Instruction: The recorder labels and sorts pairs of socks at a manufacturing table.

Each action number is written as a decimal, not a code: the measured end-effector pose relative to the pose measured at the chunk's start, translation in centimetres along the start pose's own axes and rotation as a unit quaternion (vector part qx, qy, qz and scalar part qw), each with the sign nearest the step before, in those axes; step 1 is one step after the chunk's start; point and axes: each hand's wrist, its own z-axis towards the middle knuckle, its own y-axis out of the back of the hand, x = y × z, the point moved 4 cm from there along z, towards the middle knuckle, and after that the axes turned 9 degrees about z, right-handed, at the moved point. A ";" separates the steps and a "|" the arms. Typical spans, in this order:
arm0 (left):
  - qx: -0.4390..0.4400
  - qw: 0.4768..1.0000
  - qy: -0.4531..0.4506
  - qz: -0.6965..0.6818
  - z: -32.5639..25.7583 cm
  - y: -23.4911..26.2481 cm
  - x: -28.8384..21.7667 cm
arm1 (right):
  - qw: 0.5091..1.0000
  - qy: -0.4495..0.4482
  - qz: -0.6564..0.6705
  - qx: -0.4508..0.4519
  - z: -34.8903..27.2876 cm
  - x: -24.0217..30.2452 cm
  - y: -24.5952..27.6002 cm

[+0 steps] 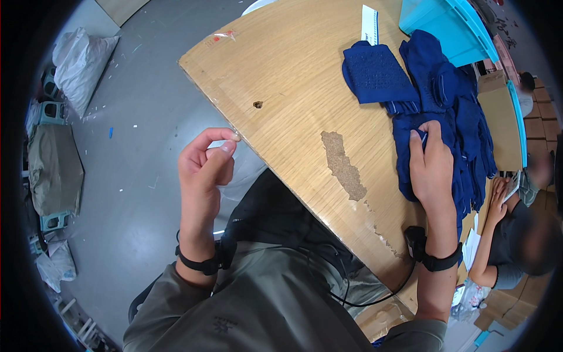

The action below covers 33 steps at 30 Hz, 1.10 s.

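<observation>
My right hand (433, 164) rests on a heap of dark blue knitted fabric pieces (469, 129) at the right of the wooden table (275, 64). Its thumb and index finger pinch a fold of the fabric. A folded blue piece with a textured surface (378, 70) lies at the heap's far left, beside a white paper strip (369, 24). Out past the table's left edge, my left hand (205, 161) is closed, thumb against curled index finger. Whatever may be between those fingertips is too small to make out.
A turquoise plastic bin (451, 29) stands behind the heap, with a cardboard box (501, 117) to its right. A co-worker (516, 234) sits at the right. The tabletop has a worn patch (343, 167) and a small hole (257, 105). White sacks (85, 67) lie on the left floor.
</observation>
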 end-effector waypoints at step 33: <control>0.029 0.999 -0.013 0.039 0.7 1.2 -0.3 | 1.000 0.001 0.003 -0.009 0.0 -0.2 0.2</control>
